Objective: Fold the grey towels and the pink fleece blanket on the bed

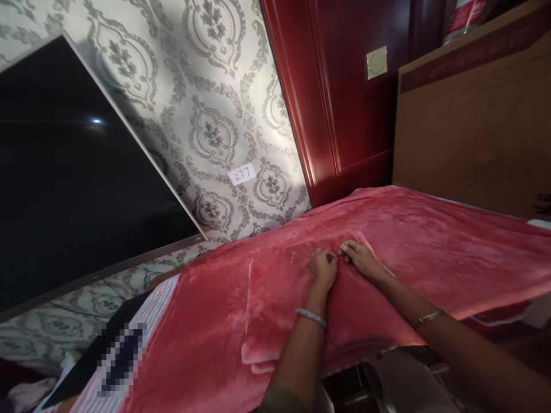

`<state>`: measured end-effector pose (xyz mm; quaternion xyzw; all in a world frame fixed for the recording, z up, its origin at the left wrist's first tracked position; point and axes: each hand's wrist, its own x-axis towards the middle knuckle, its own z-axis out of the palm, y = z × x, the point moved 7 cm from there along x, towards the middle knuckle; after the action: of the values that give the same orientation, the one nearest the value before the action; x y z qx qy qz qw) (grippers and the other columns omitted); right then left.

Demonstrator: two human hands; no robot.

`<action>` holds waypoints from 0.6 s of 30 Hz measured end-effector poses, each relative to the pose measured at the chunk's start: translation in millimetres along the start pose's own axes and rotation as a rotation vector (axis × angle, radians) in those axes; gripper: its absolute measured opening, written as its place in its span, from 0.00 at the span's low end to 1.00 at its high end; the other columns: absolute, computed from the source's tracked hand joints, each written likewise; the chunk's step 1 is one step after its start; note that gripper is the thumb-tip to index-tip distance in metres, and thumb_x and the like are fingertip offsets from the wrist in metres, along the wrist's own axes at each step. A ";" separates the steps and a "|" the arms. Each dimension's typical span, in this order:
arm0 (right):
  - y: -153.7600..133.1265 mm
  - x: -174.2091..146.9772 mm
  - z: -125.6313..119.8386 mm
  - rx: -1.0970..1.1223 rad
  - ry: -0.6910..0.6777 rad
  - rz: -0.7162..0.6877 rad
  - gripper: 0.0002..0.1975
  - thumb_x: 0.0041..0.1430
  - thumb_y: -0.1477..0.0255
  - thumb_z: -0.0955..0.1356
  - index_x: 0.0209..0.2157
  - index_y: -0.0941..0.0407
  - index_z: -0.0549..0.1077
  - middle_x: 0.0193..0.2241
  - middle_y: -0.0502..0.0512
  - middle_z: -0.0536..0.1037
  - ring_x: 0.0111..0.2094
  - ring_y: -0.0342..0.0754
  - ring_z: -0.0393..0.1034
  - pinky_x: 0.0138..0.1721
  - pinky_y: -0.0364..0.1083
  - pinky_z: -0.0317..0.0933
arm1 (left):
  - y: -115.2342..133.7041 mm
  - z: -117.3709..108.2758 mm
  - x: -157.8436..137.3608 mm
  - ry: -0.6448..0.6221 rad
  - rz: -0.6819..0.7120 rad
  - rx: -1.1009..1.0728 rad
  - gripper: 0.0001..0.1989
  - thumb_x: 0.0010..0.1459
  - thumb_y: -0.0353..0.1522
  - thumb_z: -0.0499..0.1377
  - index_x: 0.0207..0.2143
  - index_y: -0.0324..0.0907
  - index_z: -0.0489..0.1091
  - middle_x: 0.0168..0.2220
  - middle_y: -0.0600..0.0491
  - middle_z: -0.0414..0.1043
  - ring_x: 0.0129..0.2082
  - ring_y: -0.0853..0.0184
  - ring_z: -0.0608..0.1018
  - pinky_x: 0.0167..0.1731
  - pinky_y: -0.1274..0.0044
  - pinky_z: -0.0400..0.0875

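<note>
A piece of pinkish-red plush fabric point(275, 310) with pale edges lies folded on a larger red plush blanket point(206, 321). My left hand point(322, 268) rests over the folded piece, its fingers curled into a pinch. Close to its right, my right hand point(358, 255) is also closed, thumb and fingertips pressed together. The fingertips of the two hands almost meet. Whatever lies between them, a bit of the plush or something finer, is too small to make out. A bangle circles each wrist.
A large dark screen point(86, 189) leans at the left against patterned wallpaper. At right stands a big cardboard box point(473, 120) beside a dark red wood panel point(353, 103). Striped cloth point(155, 304) shows under the blanket's left edge. A paper label point(242, 174) reads 277.
</note>
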<state>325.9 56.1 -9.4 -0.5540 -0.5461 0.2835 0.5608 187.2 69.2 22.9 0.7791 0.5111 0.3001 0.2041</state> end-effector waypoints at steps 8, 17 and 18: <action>1.4 2.5 5.7 -0.052 -0.093 -0.002 0.17 0.59 0.57 0.61 0.23 0.53 0.64 0.24 0.52 0.69 0.29 0.46 0.62 0.34 0.46 0.59 | -1.3 4.3 0.9 0.005 -0.014 0.025 0.10 0.58 0.23 0.58 0.28 0.43 0.75 0.38 0.50 0.77 0.40 0.64 0.76 0.45 0.72 0.69; -10.8 -10.7 7.6 0.018 -0.288 0.080 0.18 0.52 0.54 0.63 0.21 0.54 0.59 0.20 0.49 0.62 0.24 0.43 0.54 0.29 0.44 0.55 | -1.6 1.5 -1.1 0.000 -0.025 0.035 0.08 0.57 0.23 0.59 0.28 0.43 0.75 0.38 0.49 0.77 0.41 0.63 0.77 0.46 0.72 0.70; -12.1 -13.8 5.8 0.025 -0.305 0.096 0.18 0.52 0.54 0.63 0.21 0.54 0.59 0.20 0.49 0.62 0.23 0.43 0.54 0.28 0.44 0.54 | -2.1 1.6 -0.9 0.001 -0.029 0.034 0.08 0.57 0.24 0.59 0.28 0.43 0.75 0.38 0.49 0.77 0.41 0.63 0.77 0.46 0.72 0.70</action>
<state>313.7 42.5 -3.5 -0.5231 -0.5942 0.3975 0.4640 186.5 69.2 20.1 0.7749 0.5274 0.2888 0.1948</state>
